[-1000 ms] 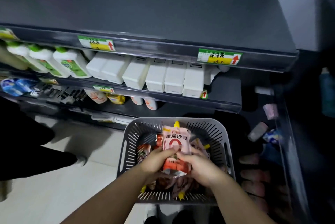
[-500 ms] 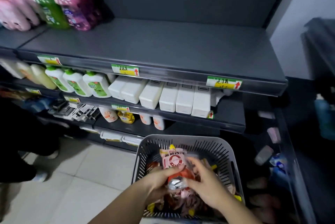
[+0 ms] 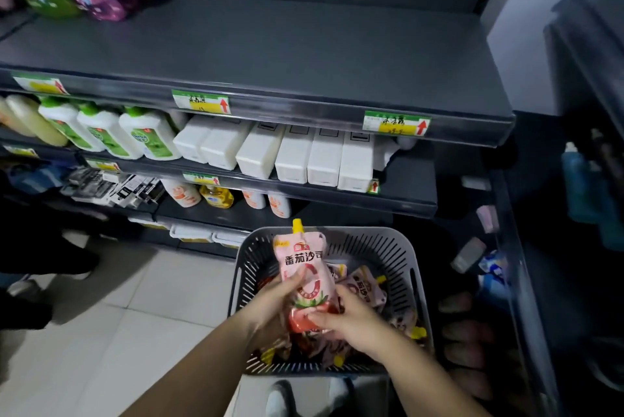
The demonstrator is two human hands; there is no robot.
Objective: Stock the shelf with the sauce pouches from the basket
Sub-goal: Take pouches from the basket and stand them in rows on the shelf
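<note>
Flanking pouch (image 3: pixel 305 276): hands (image 3: pixel 270 307) (image 3: pixel 351 318), above basket (image 3: pixel 417 285).

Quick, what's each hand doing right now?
Left hand: closed on the pink sauce pouch.
Right hand: closed on the same pouch's bottom, over the basket.

Pink sauce pouch (image 3: pixel 305 268): printed "番茄沙司". White bottle with green cap (image 3: pixel 148 136): "Dettol" logo, small and blurred. Shelf-edge price tags (image 3: pixel 395 122): green and yellow, red up arrow, handwritten characters illegible.
</note>
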